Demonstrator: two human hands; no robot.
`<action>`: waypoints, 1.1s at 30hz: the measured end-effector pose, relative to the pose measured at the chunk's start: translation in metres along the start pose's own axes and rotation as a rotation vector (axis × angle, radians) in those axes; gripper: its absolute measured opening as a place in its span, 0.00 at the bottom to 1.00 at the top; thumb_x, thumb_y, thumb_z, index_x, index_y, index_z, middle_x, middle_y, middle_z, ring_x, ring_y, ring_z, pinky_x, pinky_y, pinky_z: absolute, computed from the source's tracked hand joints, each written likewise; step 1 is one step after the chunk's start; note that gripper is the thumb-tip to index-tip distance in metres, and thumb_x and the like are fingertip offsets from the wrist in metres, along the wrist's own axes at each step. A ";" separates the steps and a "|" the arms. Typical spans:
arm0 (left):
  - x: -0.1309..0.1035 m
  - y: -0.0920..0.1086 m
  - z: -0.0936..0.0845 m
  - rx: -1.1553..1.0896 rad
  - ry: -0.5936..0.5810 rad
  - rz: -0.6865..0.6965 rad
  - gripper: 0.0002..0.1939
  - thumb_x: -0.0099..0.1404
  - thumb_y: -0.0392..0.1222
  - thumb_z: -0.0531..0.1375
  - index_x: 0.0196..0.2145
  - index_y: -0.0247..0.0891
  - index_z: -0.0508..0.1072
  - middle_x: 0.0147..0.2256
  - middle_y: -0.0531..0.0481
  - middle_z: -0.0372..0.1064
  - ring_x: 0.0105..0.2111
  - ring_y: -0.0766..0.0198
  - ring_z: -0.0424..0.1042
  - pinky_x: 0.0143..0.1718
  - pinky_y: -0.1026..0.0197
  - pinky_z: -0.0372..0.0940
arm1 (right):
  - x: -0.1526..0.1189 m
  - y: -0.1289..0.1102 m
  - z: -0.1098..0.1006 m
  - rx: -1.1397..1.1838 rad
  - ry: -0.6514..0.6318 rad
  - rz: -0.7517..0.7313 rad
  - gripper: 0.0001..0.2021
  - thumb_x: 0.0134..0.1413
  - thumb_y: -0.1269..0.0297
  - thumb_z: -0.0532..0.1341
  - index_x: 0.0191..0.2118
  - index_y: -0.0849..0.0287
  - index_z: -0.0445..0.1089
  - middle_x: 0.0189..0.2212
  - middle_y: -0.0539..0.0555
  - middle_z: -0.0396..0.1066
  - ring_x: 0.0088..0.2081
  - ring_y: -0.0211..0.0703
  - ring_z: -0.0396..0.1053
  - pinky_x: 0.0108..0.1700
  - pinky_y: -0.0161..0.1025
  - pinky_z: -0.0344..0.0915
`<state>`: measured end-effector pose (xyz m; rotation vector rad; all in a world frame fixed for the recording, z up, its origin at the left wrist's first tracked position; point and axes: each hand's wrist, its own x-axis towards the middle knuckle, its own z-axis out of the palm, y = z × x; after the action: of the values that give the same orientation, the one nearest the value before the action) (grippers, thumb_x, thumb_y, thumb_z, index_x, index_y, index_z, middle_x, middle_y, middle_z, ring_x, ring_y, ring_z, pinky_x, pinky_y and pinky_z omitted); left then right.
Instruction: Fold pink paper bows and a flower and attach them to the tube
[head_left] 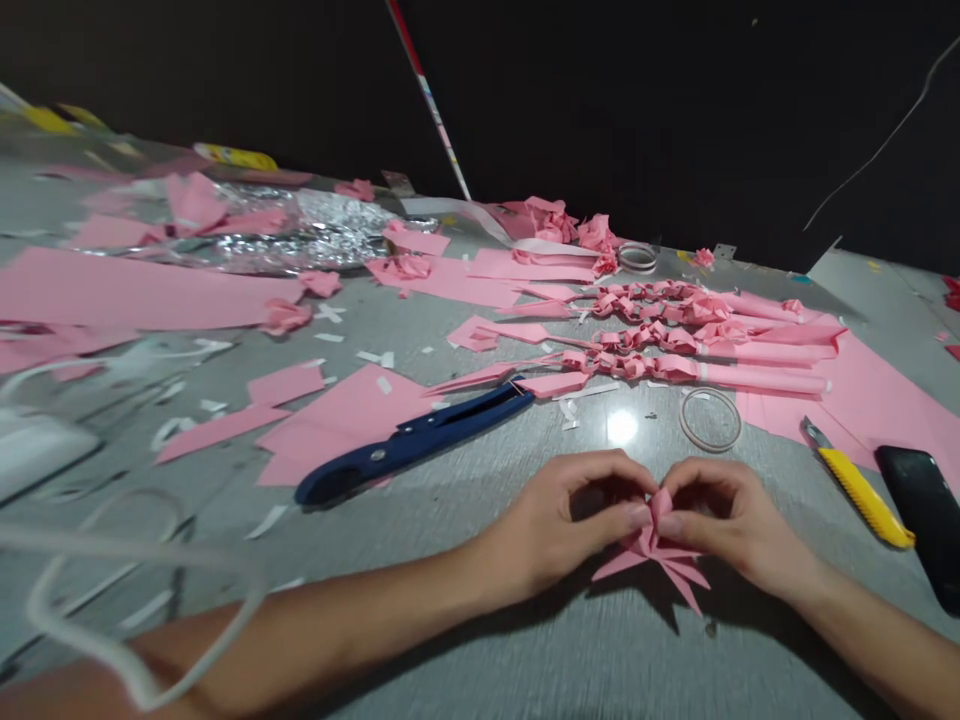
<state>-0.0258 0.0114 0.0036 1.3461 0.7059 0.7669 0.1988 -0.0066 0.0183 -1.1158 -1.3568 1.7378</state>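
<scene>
Near the front of the grey table, a small pink paper piece [651,545] with several pointed strips fanning downward is pinched between both hands. My left hand [574,520] grips its upper left side with thumb and index finger. On the other side, my right hand [731,520] pinches the upper right part the same way. The fingertips nearly meet at the top of the piece. Behind the hands lies a ring of tape [710,420], and beyond it are rows of twisted pink paper strips with rolled stems [765,378].
A blue-handled tool [412,445] lies left of the hands. A yellow cutter [866,495] and a black phone [922,520] are at the right. Pink sheets [142,290], silver foil [322,225] and white scraps cover the left and back. A white cable [150,555] loops at front left.
</scene>
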 end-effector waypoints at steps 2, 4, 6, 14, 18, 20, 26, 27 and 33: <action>0.001 0.000 0.000 -0.076 -0.028 -0.067 0.11 0.69 0.48 0.68 0.39 0.36 0.79 0.33 0.51 0.76 0.33 0.64 0.73 0.39 0.61 0.66 | 0.002 -0.001 -0.001 0.011 -0.020 0.021 0.13 0.54 0.56 0.79 0.35 0.57 0.80 0.31 0.49 0.79 0.33 0.38 0.74 0.40 0.36 0.68; 0.003 0.000 -0.001 -0.140 -0.051 -0.115 0.16 0.68 0.53 0.69 0.36 0.35 0.77 0.32 0.52 0.73 0.32 0.64 0.72 0.37 0.61 0.65 | 0.003 -0.002 -0.002 0.024 -0.047 0.041 0.14 0.54 0.55 0.78 0.34 0.58 0.79 0.30 0.50 0.79 0.32 0.38 0.73 0.39 0.36 0.67; 0.004 0.000 -0.002 -0.179 -0.068 -0.146 0.19 0.67 0.55 0.70 0.33 0.35 0.76 0.31 0.52 0.71 0.31 0.65 0.70 0.36 0.62 0.63 | 0.004 -0.002 -0.004 0.039 -0.070 0.055 0.14 0.56 0.53 0.77 0.34 0.58 0.79 0.30 0.50 0.78 0.32 0.38 0.73 0.38 0.36 0.66; 0.009 -0.003 -0.008 -0.156 -0.149 -0.197 0.18 0.65 0.54 0.72 0.35 0.34 0.82 0.32 0.50 0.75 0.33 0.65 0.69 0.37 0.62 0.60 | 0.007 0.001 -0.012 0.080 -0.107 0.061 0.14 0.55 0.55 0.78 0.37 0.59 0.80 0.31 0.49 0.77 0.32 0.36 0.71 0.37 0.35 0.65; 0.010 -0.008 -0.011 -0.170 -0.179 -0.159 0.18 0.66 0.55 0.71 0.36 0.34 0.82 0.34 0.49 0.75 0.34 0.64 0.71 0.39 0.62 0.64 | 0.007 0.001 -0.012 0.066 -0.116 0.122 0.16 0.49 0.57 0.81 0.37 0.58 0.79 0.29 0.48 0.76 0.29 0.34 0.68 0.33 0.34 0.61; 0.009 -0.008 -0.013 -0.166 -0.207 -0.129 0.17 0.68 0.54 0.70 0.37 0.35 0.82 0.35 0.48 0.75 0.36 0.63 0.73 0.40 0.61 0.66 | 0.006 0.001 -0.010 0.024 -0.108 0.123 0.16 0.47 0.58 0.82 0.35 0.58 0.79 0.28 0.47 0.75 0.28 0.35 0.67 0.32 0.34 0.61; 0.005 0.003 -0.013 0.060 -0.236 0.084 0.06 0.69 0.41 0.69 0.36 0.37 0.82 0.37 0.48 0.77 0.39 0.62 0.74 0.44 0.60 0.66 | -0.001 -0.007 -0.004 -0.193 -0.091 -0.009 0.11 0.52 0.57 0.78 0.31 0.56 0.79 0.31 0.50 0.77 0.35 0.41 0.71 0.41 0.40 0.67; 0.004 0.004 -0.012 0.078 -0.226 0.089 0.05 0.68 0.40 0.69 0.35 0.37 0.82 0.36 0.49 0.77 0.38 0.62 0.74 0.44 0.60 0.66 | -0.001 -0.008 -0.002 -0.208 -0.083 -0.004 0.11 0.52 0.57 0.78 0.31 0.56 0.79 0.31 0.49 0.77 0.35 0.41 0.71 0.41 0.40 0.67; 0.005 0.003 -0.005 0.114 -0.134 -0.078 0.07 0.66 0.44 0.69 0.34 0.37 0.81 0.34 0.51 0.77 0.36 0.63 0.73 0.42 0.61 0.65 | 0.002 -0.008 0.002 -0.209 -0.010 0.101 0.15 0.50 0.53 0.78 0.31 0.57 0.77 0.28 0.49 0.76 0.31 0.40 0.69 0.36 0.38 0.65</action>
<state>-0.0271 0.0190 0.0063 1.4504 0.7004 0.5757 0.1963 -0.0039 0.0262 -1.3109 -1.5398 1.7026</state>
